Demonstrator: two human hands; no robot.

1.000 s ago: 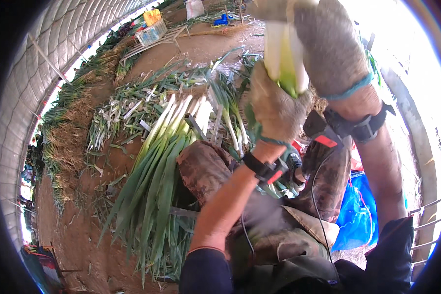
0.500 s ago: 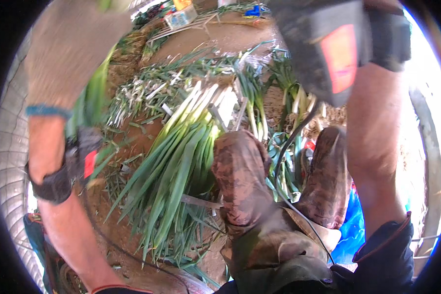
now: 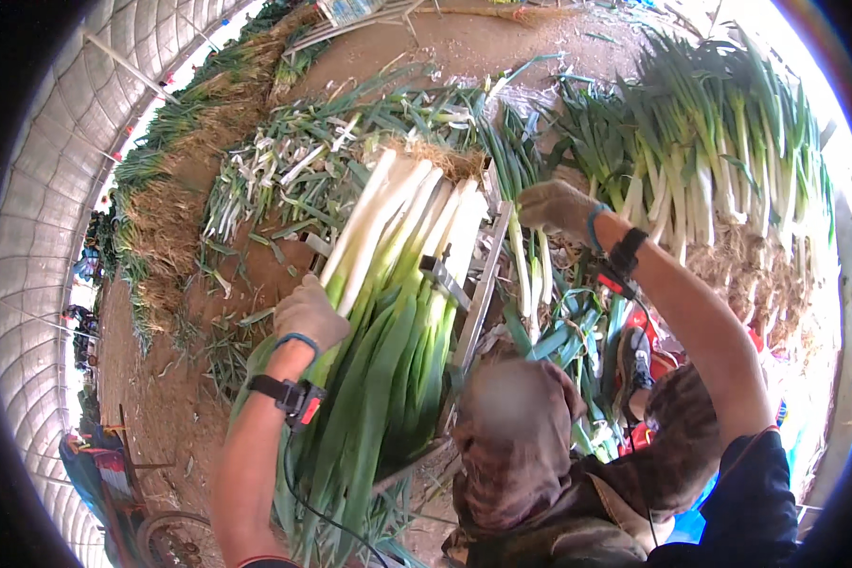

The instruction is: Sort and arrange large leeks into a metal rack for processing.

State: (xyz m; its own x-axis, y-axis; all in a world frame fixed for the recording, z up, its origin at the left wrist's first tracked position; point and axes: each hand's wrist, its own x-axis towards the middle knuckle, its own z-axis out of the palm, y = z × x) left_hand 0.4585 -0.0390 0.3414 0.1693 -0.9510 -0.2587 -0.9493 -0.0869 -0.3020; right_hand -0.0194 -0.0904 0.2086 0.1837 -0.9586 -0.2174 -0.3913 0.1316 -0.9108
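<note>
A thick bundle of long green onions (image 3: 398, 251), white stems and roots away from me, lies in a metal frame (image 3: 484, 295) in front of my knees. My left hand (image 3: 310, 315), in a knitted glove, closes around a stalk at the bundle's left edge. Green leaves trail down below that hand. My right hand (image 3: 556, 210), also gloved, is beyond the right rail of the frame, with its fingers curled near some loose onions (image 3: 530, 260). Whatever may be between those fingers is hidden. A black clamp-like part (image 3: 443, 281) sits on the bundle's right side.
A large stand of onions (image 3: 719, 161) leans at the right, roots toward me. Trimmed leaves and scraps (image 3: 298, 175) litter the ground behind and left of the frame. A long row of onions (image 3: 166, 208) runs along the far left. A wheeled item (image 3: 166, 540) stands at the lower left.
Both hands have come down from high in the view to the bundle and its right side. The view has shifted, bringing more of the right-hand onion stand into sight.
</note>
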